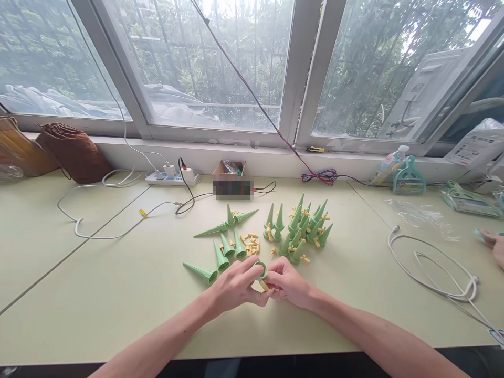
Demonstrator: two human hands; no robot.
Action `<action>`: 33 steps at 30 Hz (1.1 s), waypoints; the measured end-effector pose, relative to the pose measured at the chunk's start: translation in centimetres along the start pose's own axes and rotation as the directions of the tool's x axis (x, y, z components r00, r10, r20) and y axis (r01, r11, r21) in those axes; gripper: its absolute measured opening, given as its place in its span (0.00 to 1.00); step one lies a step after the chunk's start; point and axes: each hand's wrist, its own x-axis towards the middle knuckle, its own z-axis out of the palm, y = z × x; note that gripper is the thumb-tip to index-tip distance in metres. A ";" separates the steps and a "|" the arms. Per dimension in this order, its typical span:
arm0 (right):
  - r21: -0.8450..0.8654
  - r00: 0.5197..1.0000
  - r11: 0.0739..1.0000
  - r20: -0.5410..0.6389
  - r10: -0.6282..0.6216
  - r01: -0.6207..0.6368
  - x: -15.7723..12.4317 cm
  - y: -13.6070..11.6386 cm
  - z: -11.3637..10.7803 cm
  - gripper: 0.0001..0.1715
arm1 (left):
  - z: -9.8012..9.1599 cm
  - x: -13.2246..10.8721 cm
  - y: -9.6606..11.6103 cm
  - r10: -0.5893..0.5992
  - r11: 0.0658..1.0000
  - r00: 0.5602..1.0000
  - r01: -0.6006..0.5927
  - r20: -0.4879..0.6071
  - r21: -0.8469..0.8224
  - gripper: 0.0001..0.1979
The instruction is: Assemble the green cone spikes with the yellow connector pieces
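Note:
My left hand (240,283) is closed around a green plastic watering spike (260,270), its round open end facing up towards me. A small yellow valve (264,285) sits at the spike's side. My right hand (289,282) meets the left one and pinches at this valve; the fingertips partly hide it. Just beyond my left hand, loose green spikes (221,256) lie or stand beside a small heap of yellow valves (252,244). Past my right hand stands a cluster of green spikes (303,228) with yellow valves fitted to them.
A power strip (173,177) and a small cardboard box (229,170) stand at the back by the window. A coiled white cable (433,265) lies to the right, near another person's hand (496,249). A brown bag (74,152) sits at back left.

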 end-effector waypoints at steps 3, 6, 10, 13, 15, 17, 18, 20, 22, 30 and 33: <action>0.002 1.000 1.000 -0.024 0.007 -0.007 0.1 0.1 -0.1 0.21 | 0.0 0.1 -0.1 -0.010 0.999 1.000 0.010 0.010 -0.039 0.17; 0.008 0.999 1.000 -0.036 0.010 -0.010 0.1 0.2 -0.1 0.22 | 0.0 0.0 -0.2 -0.036 0.996 0.998 0.039 0.045 -0.076 0.17; 0.016 0.999 1.000 -0.050 0.002 -0.001 0.1 0.3 0.0 0.23 | 0.2 -0.2 -0.2 -0.065 0.993 0.996 0.071 0.063 -0.096 0.17; 0.018 0.999 1.000 -0.053 -0.001 0.002 0.1 0.4 0.0 0.22 | 0.2 -0.3 -0.2 -0.088 0.988 0.992 0.098 0.092 -0.117 0.16; 0.014 0.999 1.000 -0.053 -0.001 0.001 0.1 0.4 0.0 0.22 | 0.1 -0.4 -0.2 -0.104 0.985 0.988 0.119 0.117 -0.128 0.16; 0.014 0.999 1.000 -0.043 -0.001 0.002 0.0 0.3 0.0 0.22 | 0.1 -0.4 -0.2 -0.124 0.979 0.984 0.143 0.131 -0.146 0.15; 0.015 1.000 1.000 -0.031 -0.001 0.001 0.0 0.2 0.0 0.22 | 0.1 -0.5 -0.2 -0.134 0.975 0.982 0.155 0.135 -0.159 0.15; 0.018 1.000 1.000 0.009 0.010 -0.010 -0.1 0.0 0.0 0.24 | 0.1 -0.6 -0.1 -0.159 0.966 0.978 0.183 0.137 -0.183 0.15; 0.029 0.998 0.999 0.055 0.019 -0.021 -0.2 -0.3 0.1 0.26 | 0.2 -0.6 -0.1 -0.187 0.960 0.974 0.208 0.125 -0.189 0.15; 0.099 0.991 0.995 0.132 0.014 -0.027 -0.3 -0.6 0.3 0.28 | 0.5 -1.1 -0.6 -0.282 0.933 0.945 0.310 0.164 -0.184 0.13; 0.104 0.993 0.994 0.120 0.011 -0.023 -0.3 -0.6 0.2 0.28 | 0.4 -1.4 -0.7 -0.369 0.894 0.898 0.414 0.242 -0.173 0.13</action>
